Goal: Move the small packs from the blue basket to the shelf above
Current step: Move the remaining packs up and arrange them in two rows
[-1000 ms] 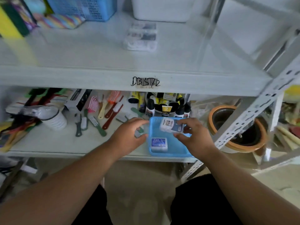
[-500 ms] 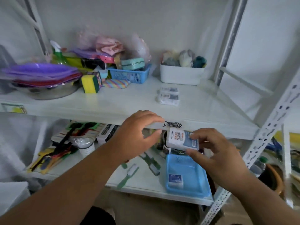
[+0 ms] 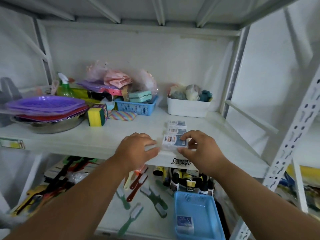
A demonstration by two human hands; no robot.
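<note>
The small pack [image 3: 175, 142] sat near the front edge of the white shelf [image 3: 107, 135], just right of the frame's centre, and I had the right hand [image 3: 202, 149] pinching it: fingertips curled over its far right corner, thumb pressed against its near edge. The left hand [image 3: 136, 149] lay palm down just beside the pack's left side, fingers together and bent; I could not tell whether they touched it. Two more packs [image 3: 176, 127] lay in a row directly behind the held one, running toward the back of the shelf.

Low in the frame, right of centre, the blue basket [image 3: 199, 215] rested on the lower shelf with one last pack [image 3: 185, 222] lying flat in its near left corner. Brushes [image 3: 138, 193] were scattered to its left and small bottles [image 3: 188, 181] stood behind it.

Farther back on the upper shelf stood a white tub [image 3: 187, 108] of soft items at centre right, and a blue mesh basket [image 3: 136, 106] with a yellow-green sponge [image 3: 96, 116] left of it. At the left edge, purple trays [image 3: 45, 106] were stacked on a metal bowl [image 3: 46, 125]. The shelf surface was plain pale white. A perforated metal upright [image 3: 292, 141] ran down the right side, against a white wall.
</note>
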